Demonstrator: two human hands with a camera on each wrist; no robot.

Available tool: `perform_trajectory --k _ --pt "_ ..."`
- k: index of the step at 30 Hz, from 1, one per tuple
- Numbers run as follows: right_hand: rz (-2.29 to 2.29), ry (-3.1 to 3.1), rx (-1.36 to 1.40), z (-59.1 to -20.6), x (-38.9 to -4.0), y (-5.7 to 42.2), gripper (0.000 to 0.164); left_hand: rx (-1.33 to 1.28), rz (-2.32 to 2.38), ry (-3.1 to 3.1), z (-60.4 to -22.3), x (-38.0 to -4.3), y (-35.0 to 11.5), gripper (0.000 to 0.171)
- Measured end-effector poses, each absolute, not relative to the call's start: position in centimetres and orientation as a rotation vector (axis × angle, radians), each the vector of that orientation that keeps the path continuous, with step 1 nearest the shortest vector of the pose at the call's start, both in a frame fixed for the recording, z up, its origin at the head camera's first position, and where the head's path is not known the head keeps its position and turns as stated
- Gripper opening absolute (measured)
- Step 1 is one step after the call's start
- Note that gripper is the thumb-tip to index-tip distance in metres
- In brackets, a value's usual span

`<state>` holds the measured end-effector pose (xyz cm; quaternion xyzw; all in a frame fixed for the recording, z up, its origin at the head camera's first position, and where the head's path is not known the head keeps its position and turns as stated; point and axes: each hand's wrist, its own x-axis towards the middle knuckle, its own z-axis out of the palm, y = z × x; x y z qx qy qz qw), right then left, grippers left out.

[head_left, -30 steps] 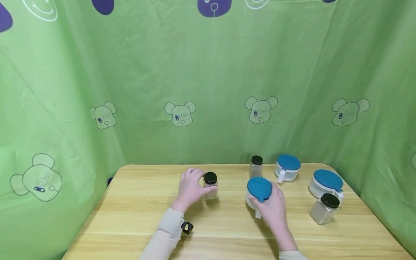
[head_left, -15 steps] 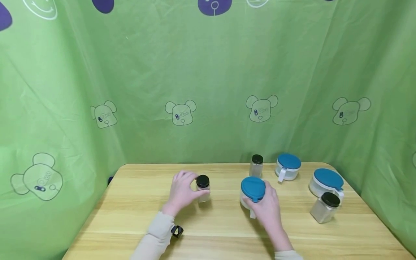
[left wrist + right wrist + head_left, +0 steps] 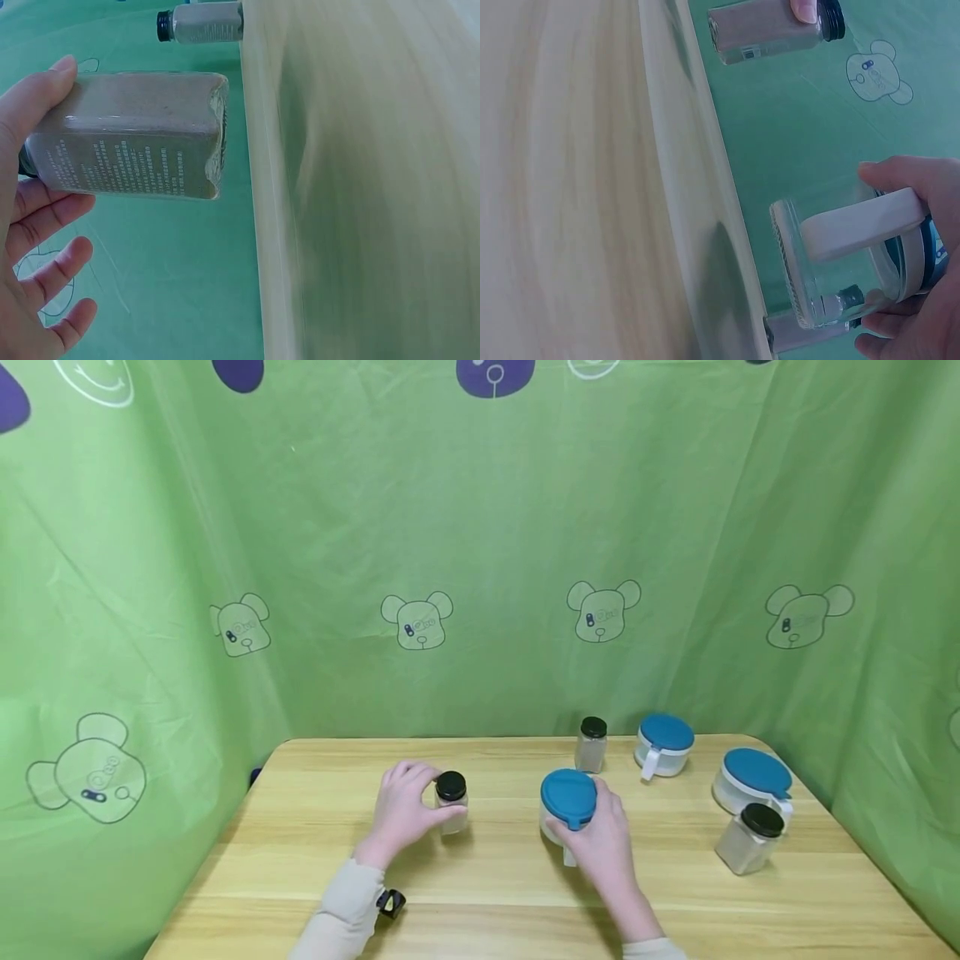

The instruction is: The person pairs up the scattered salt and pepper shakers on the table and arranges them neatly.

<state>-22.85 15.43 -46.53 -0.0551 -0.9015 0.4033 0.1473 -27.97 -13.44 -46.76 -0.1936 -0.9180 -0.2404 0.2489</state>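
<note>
My left hand point(image 3: 405, 810) pinches a clear spice jar point(image 3: 135, 135) with a black lid between thumb and fingers. Its remaining fingers stand apart from the glass, which carries printed text and a powdery filling. In both wrist views this jar hangs above the tabletop. To the right, my right hand point(image 3: 600, 839) grips a round clear seasoning pot point(image 3: 551, 827) near its blue lid point(image 3: 568, 795). The pot's white handle point(image 3: 866, 223) points toward me, and its base is off the table as well. The pot looks see-through and without filling.
Behind the right hand stands another black-lidded jar point(image 3: 591, 752). A blue-lidded pot point(image 3: 663, 747) is at the back right. Farther right a larger blue-lidded pot point(image 3: 750, 781) stands behind a black-lidded jar point(image 3: 748, 842). A green curtain point(image 3: 480, 527) surrounds the wooden table point(image 3: 495, 918).
Both hands have moved left and slightly toward me, carrying the spice jar and the seasoning pot with them. The other jars and pots have stayed in place.
</note>
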Motion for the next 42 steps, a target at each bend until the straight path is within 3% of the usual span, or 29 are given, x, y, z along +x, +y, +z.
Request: perform_trajectory --k 42 --pt "1.175 -2.591 -0.009 -46.9 -22.9 9.3 0.095 -0.447 -0.646 -2.515 -46.2 -26.7 -19.5 0.066"
